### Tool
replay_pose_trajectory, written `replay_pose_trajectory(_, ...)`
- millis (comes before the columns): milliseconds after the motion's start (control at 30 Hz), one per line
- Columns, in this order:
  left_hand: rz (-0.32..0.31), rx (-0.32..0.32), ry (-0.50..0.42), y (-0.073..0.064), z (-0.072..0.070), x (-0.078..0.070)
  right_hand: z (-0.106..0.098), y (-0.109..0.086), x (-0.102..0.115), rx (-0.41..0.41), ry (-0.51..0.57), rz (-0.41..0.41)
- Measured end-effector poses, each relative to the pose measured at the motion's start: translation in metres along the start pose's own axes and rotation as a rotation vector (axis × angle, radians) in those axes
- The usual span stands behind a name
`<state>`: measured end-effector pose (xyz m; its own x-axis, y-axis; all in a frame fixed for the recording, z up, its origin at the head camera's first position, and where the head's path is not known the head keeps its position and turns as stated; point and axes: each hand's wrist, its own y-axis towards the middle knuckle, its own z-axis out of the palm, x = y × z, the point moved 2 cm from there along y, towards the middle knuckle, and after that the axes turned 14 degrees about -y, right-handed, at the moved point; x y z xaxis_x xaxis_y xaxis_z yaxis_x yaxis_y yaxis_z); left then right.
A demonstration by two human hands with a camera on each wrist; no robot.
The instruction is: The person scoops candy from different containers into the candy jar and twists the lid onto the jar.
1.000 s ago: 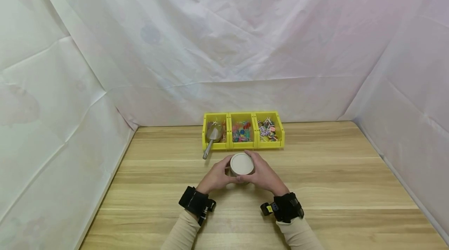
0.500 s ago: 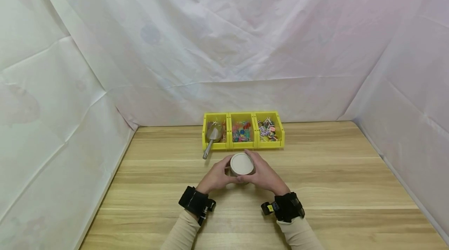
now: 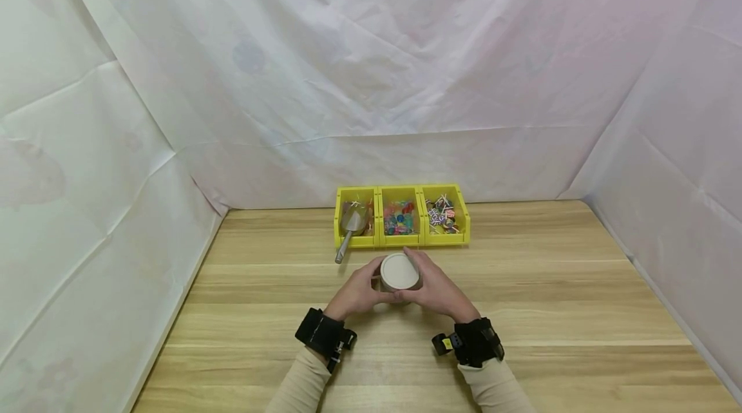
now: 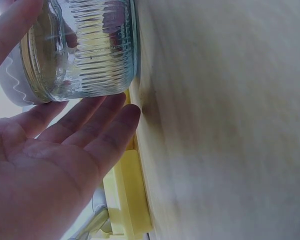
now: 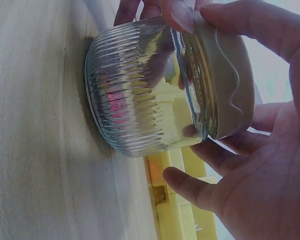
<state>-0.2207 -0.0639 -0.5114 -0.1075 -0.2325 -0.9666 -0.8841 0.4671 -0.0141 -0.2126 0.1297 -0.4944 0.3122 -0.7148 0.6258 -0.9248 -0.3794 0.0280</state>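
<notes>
A ribbed clear glass jar (image 5: 125, 95) with a beige lid (image 3: 400, 271) stands upright on the table between both hands. My left hand (image 3: 358, 290) holds the jar from its left side, fingers along the glass and thumb in front. From the right, my right hand (image 3: 439, 289) grips around the lid, its thumb and fingers at the lid's edge in the right wrist view. The two thumbs meet at the near side. Pink and purple patches show through the ribbed wall in the wrist views.
Behind the jar, three joined yellow bins (image 3: 400, 242) hold small colourful pieces, with lollipops (image 3: 443, 214) in the right one. A metal scoop (image 3: 351, 223) lies in the left bin, handle over the front edge. White cloth (image 3: 371, 78) encloses the wooden table (image 3: 261, 316) at back and sides.
</notes>
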Motion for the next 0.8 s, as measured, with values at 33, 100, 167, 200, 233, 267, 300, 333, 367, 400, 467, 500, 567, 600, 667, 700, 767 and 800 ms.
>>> replay_pose_trajectory(33, 0.000, 0.000, -0.001, 0.0000, -0.0001, 0.0000, 0.0000, 0.0000, -0.0001, 0.001, -0.001, 0.002)
replay_pose_trajectory(100, 0.001, 0.000, -0.003, 0.0003, -0.0001, 0.0004, 0.0006, 0.0005, -0.0007, 0.000, -0.003, 0.003)
replay_pose_trajectory(167, 0.001, 0.000, -0.007, 0.0002, -0.0001, 0.0004, 0.0008, 0.0006, -0.0008, -0.001, -0.001, 0.003)
replay_pose_trajectory(200, 0.001, 0.000, -0.009, 0.0002, -0.0001, 0.0004, 0.0005, 0.0003, -0.0004, 0.000, 0.004, 0.005)
replay_pose_trajectory(233, 0.003, 0.000, -0.008, 0.0005, -0.0001, 0.0008, 0.0003, 0.0001, 0.0000, 0.000, 0.007, 0.006)
replay_pose_trajectory(267, 0.005, 0.000, -0.007, 0.0007, -0.0001, 0.0012, 0.0002, 0.0000, 0.0003, -0.001, 0.011, 0.006)
replay_pose_trajectory(300, 0.006, 0.000, -0.007, 0.0008, -0.0001, 0.0013, -0.0002, -0.0003, 0.0008, 0.000, 0.016, 0.008)
replay_pose_trajectory(333, 0.007, 0.001, -0.006, 0.0010, 0.0000, 0.0017, -0.0006, -0.0006, 0.0014, 0.001, 0.019, 0.010)
replay_pose_trajectory(367, 0.007, 0.001, -0.004, 0.0011, 0.0000, 0.0017, -0.0010, -0.0008, 0.0020, 0.001, 0.022, 0.012)
replay_pose_trajectory(400, 0.008, 0.000, -0.002, 0.0014, 0.0000, 0.0020, -0.0011, -0.0008, 0.0023, 0.001, 0.022, 0.014)
replay_pose_trajectory(467, 0.007, 0.000, 0.000, 0.0015, 0.0000, 0.0019, -0.0010, -0.0002, 0.0024, -0.001, 0.014, 0.016)
replay_pose_trajectory(500, 0.005, -0.001, 0.000, 0.0012, 0.0000, 0.0014, -0.0009, 0.0000, 0.0025, -0.002, 0.011, 0.016)
replay_pose_trajectory(567, 0.001, -0.001, 0.000, 0.0008, 0.0000, 0.0005, -0.0013, 0.0002, 0.0030, -0.003, 0.010, 0.018)
replay_pose_trajectory(600, 0.001, -0.001, -0.001, 0.0008, 0.0000, 0.0004, -0.0015, 0.0003, 0.0033, -0.003, 0.011, 0.020)
replay_pose_trajectory(667, -0.004, -0.001, -0.005, 0.0003, 0.0000, -0.0003, -0.0018, 0.0002, 0.0038, -0.002, 0.019, 0.023)
replay_pose_trajectory(700, -0.004, 0.000, -0.006, 0.0003, -0.0001, -0.0004, -0.0020, 0.0001, 0.0042, -0.001, 0.024, 0.024)
replay_pose_trajectory(767, -0.005, 0.000, -0.007, 0.0003, -0.0002, -0.0002, -0.0019, 0.0001, 0.0041, 0.001, 0.030, 0.029)
replay_pose_trajectory(800, -0.005, 0.001, -0.007, 0.0003, -0.0002, -0.0002, -0.0015, 0.0002, 0.0037, 0.001, 0.029, 0.029)
